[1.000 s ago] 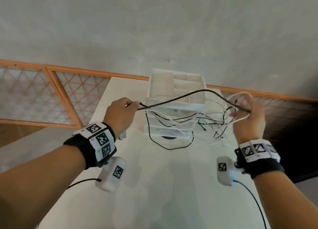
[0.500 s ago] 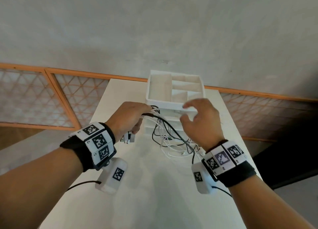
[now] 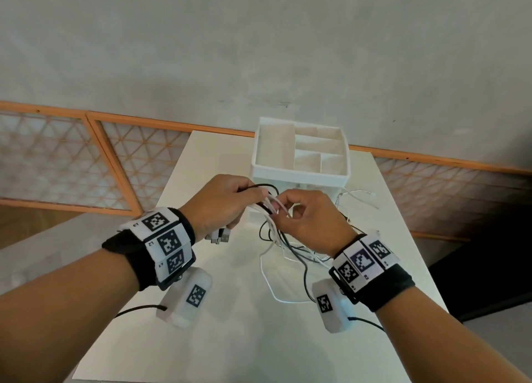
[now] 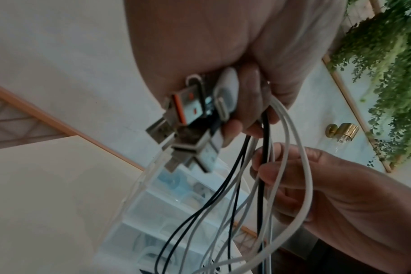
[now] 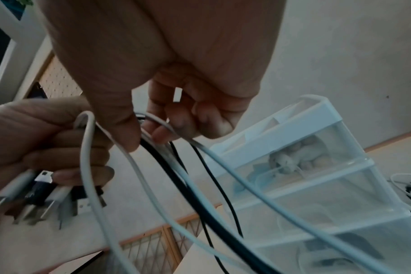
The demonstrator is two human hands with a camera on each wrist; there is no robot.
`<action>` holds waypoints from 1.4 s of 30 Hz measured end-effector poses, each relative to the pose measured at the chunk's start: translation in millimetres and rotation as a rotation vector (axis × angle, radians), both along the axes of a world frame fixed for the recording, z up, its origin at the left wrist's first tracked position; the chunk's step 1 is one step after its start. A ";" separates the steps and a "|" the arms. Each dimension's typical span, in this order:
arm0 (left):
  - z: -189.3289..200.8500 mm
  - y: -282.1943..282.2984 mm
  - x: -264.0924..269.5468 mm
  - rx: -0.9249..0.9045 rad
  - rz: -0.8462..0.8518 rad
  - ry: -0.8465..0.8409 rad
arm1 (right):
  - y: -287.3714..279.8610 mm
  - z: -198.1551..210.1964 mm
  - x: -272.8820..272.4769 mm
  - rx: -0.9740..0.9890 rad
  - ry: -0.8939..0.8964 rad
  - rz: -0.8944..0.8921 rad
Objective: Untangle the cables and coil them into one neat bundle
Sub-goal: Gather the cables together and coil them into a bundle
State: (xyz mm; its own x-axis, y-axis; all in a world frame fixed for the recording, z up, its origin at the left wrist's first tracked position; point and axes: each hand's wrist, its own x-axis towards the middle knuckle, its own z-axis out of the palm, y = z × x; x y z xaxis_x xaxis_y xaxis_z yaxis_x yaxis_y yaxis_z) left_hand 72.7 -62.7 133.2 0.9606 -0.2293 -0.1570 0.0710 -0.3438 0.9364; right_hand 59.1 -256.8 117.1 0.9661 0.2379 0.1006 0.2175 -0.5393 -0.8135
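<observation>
Gathering cable ends in front of drawer organizer (image 3: pixel 300 164)
Left hand (image 3: pixel 218 204) grip clenches USB plugs (image 4: pixel 190 115); right hand (image 3: pixel 309 220) pinches white cable (image 5: pixel 153 122): draw strands free singly, slowly

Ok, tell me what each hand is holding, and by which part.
The left hand grips the black and white cables just behind their plug ends. The right hand pinches their strands just beyond it.
</observation>
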 end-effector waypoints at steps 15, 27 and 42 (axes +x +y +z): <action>14.0 -23.1 -3.5 -0.138 -0.077 -0.046 | -40.1 -8.9 1.5 0.125 0.298 0.042; -2.0 -2.0 1.8 0.071 -0.122 -0.084 | -109.6 -10.5 29.5 -0.242 -0.279 -0.571; -6.3 9.2 19.2 -0.169 0.122 -0.082 | -136.0 -47.5 39.7 -0.087 -0.047 -0.952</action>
State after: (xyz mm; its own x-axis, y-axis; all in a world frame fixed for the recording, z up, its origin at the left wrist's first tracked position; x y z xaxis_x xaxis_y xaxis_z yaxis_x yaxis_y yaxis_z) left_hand 91.9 -53.5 126.9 0.9909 -0.1267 -0.0462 0.0235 -0.1748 0.9843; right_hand 98.8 -392.8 69.6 0.7535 -0.6369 0.1631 -0.3123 -0.5650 -0.7637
